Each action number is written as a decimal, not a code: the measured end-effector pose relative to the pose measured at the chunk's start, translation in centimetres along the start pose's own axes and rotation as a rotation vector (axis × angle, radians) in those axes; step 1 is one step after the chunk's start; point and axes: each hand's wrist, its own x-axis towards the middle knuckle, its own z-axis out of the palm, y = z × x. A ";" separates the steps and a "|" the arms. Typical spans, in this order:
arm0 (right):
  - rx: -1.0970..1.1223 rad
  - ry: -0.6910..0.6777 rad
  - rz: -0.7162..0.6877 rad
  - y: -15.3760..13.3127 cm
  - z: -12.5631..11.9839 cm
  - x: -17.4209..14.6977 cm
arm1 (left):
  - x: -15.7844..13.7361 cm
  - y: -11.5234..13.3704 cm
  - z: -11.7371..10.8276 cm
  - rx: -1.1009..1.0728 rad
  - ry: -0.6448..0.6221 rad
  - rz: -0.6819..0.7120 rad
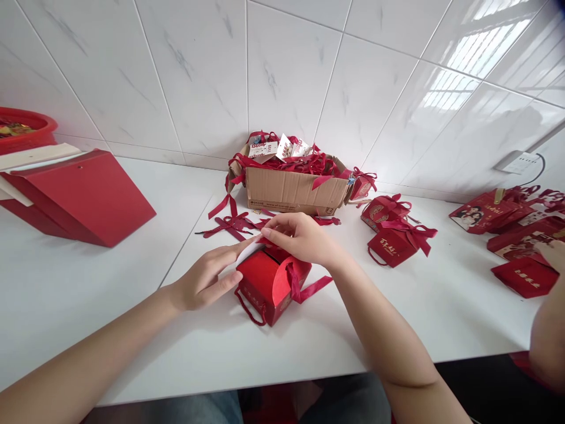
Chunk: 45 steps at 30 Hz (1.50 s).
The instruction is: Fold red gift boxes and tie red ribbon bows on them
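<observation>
The red box (260,274) sat near the front of the white table (194,353), its cord handle (252,320) hanging on the near side and a ribbon (313,290) trailing to the right; my left hand (205,277), half curled, held its left side between thumb and fingers; my right hand (293,235), fingers bent, pinched the raised flap (249,250) by thumb and fingertips; to the right another person's hand (554,254) was at a darker box (525,277); between us two bow-tied boxes (392,244) stood close together; farther back, a carton (295,188) brimmed with ribbons and white tags (263,149); behind it rose the tiled wall (203,70).
</observation>
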 end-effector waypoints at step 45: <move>-0.030 -0.055 -0.021 -0.2 -1.0 -0.5 | 1.5 -3.2 -1.3 -0.311 0.643 -0.703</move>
